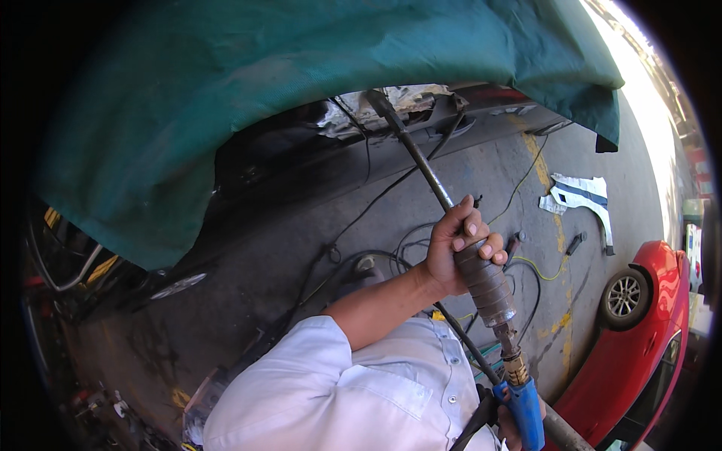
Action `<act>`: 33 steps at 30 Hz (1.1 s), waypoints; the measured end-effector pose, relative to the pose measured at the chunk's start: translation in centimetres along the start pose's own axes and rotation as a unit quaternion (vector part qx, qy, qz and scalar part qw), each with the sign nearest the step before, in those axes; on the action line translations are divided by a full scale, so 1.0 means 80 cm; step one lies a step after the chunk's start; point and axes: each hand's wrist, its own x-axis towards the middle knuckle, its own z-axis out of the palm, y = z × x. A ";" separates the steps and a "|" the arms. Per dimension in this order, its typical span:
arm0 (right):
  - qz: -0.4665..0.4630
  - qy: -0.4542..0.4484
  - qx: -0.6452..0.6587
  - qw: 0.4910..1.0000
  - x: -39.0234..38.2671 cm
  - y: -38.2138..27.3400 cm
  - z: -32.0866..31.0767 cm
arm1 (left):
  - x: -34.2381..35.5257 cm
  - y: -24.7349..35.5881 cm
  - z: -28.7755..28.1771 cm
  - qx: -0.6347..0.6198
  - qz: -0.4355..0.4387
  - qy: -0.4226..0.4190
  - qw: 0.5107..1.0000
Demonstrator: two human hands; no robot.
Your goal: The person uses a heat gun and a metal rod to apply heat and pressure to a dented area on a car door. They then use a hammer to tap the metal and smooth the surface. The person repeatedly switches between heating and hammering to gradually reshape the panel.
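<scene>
My left hand [466, 244] is wrapped around the brown, taped sliding weight of a slide hammer [486, 282]. The tool's steel rod slants up and away, its far end touching the torn, bare-metal edge of a dark car body [361, 113]. At the near end are a brass-coloured fitting and a blue handle [525, 413]. Only part of my right hand [510, 428] shows, closed around that blue handle; the rest lies behind it. A green cover [301, 52] drapes over the car above the damaged metal.
Black cables [376, 199] run from the car across the grey floor and coil near my feet. A cut white body panel [583, 197] lies at the right. A red car [639, 338] stands at the lower right. Beneath my right hand passes a grey pipe [565, 432].
</scene>
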 end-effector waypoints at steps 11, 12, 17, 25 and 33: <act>0.003 0.028 -0.009 1.000 -0.010 0.014 -0.002 | 0.002 0.005 0.008 -0.001 0.001 0.011 1.000; 0.005 0.035 0.007 0.999 -0.011 0.018 -0.003 | 0.002 0.005 0.007 0.000 -0.003 0.008 1.000; 0.007 -0.078 0.030 0.996 0.000 0.031 -0.027 | -0.002 0.001 -0.002 0.003 0.000 0.036 0.999; 0.060 -0.012 0.043 0.997 -0.016 0.042 -0.027 | 0.012 0.030 0.023 0.010 0.024 0.072 0.997; -0.208 -0.081 -0.056 0.973 0.006 0.039 -0.022 | 0.008 -0.002 -0.001 -0.173 -0.038 -0.278 0.944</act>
